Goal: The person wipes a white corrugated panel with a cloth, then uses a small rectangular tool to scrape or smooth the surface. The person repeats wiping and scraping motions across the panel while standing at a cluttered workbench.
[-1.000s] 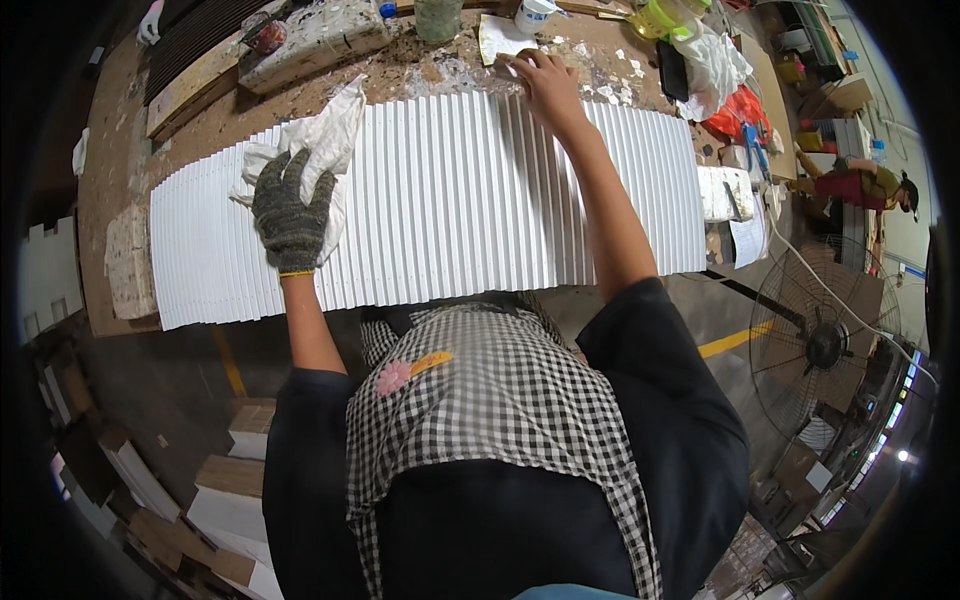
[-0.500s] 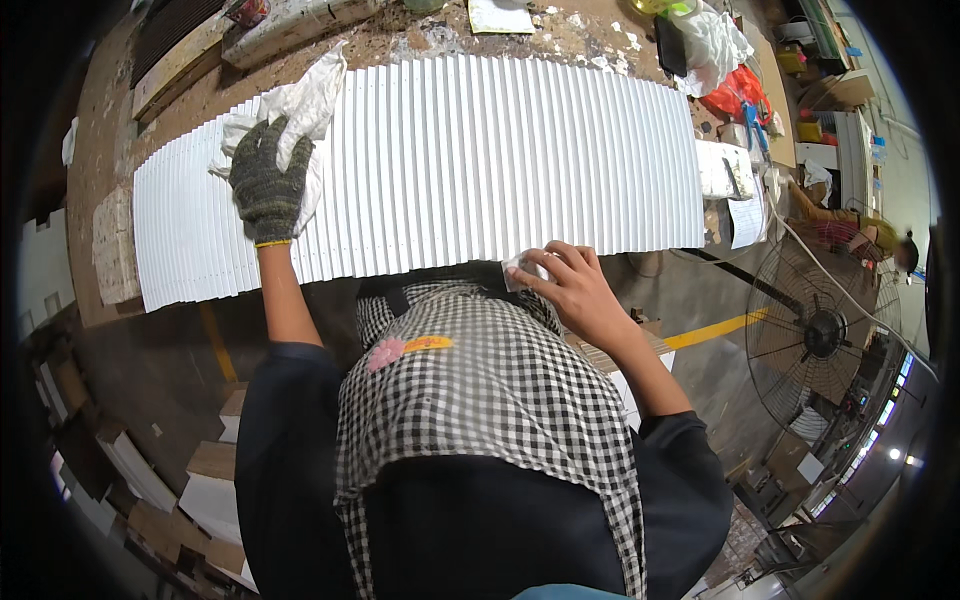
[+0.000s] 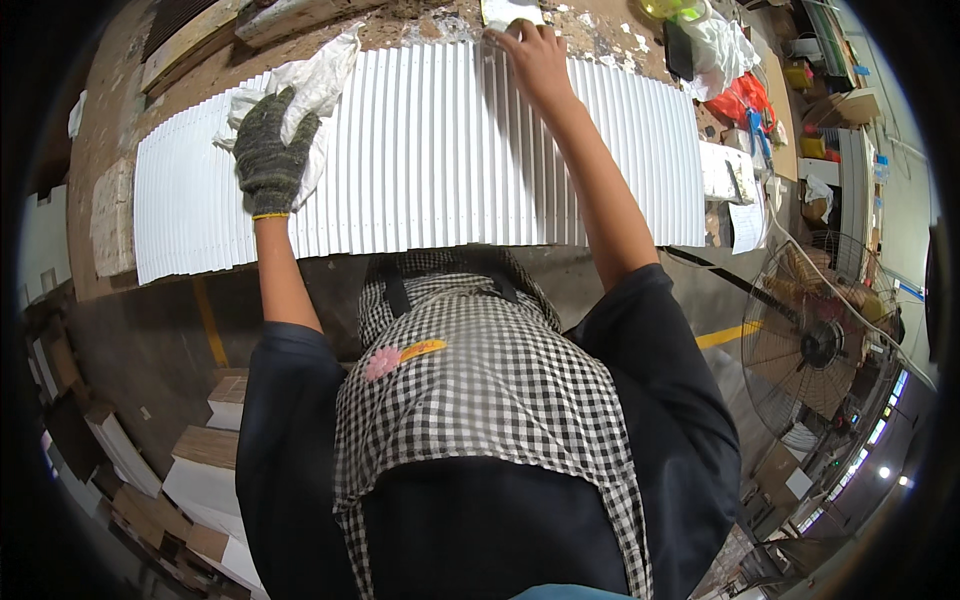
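A wide row of narrow white strips [image 3: 420, 150] lies side by side across the worktable. My left hand [image 3: 270, 155], in a dark knitted glove with a yellow cuff, presses on the strips at the left. It grips a crumpled white cloth [image 3: 320, 85], which bunches out around the fingers. My bare right hand [image 3: 532, 58] is at the far edge of the strips, the forearm stretched over them. Its fingers are bent and closed, and whatever they hold is hidden. Just beyond them lies a pale sheet of paper [image 3: 505, 10].
A dark phone [image 3: 679, 52], white plastic bag [image 3: 718, 55] and red bag [image 3: 742, 98] lie at the far right of the worn table [image 3: 105, 100]. Wooden bars [image 3: 190, 45] lie far left. A large floor fan [image 3: 820, 342] stands at right. White-sided stacks [image 3: 205, 490] stand lower left.
My right hand has moved from the near edge of the strips to their far edge; the small whitish piece it held no longer shows. My left hand stays on the cloth.
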Demonstrator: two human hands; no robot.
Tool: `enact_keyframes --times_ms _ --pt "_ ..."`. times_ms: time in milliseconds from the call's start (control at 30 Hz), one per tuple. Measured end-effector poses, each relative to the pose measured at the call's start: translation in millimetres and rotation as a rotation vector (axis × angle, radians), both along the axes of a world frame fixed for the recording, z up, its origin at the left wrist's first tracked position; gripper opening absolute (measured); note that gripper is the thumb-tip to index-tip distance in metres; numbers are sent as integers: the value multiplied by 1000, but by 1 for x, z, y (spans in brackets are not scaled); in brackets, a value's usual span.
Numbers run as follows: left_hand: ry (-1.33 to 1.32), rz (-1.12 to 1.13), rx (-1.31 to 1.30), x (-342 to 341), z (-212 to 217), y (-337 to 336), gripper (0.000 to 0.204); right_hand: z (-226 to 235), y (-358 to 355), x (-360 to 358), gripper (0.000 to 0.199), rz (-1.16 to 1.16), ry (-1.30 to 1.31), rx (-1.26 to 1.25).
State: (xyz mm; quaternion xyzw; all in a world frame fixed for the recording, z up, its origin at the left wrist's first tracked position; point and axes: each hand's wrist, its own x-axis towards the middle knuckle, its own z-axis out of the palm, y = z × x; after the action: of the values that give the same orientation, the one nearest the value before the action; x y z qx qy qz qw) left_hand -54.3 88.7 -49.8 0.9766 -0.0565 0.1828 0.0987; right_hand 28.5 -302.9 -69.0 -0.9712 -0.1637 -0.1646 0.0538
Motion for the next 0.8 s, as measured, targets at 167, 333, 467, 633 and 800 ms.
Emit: enact_keyframes --times_ms 167,333,467,633,800 --pt "-7 7 -13 1 -13 9 68 9 -6 -54 63 134 171 43" --pt "-94 94 106 -17 2 8 81 67 -11 -212 66 353 331 -38" --pt "-193 50 96 -23 34 -21 80 92 -33 -246 64 494 505 156" --pt "-35 -385 -296 -38 82 -102 77 112 -16 -182 63 264 634 1145" --pt "607 -442 -1336 -19 63 -152 65 79 33 -98 75 286 617 1539"
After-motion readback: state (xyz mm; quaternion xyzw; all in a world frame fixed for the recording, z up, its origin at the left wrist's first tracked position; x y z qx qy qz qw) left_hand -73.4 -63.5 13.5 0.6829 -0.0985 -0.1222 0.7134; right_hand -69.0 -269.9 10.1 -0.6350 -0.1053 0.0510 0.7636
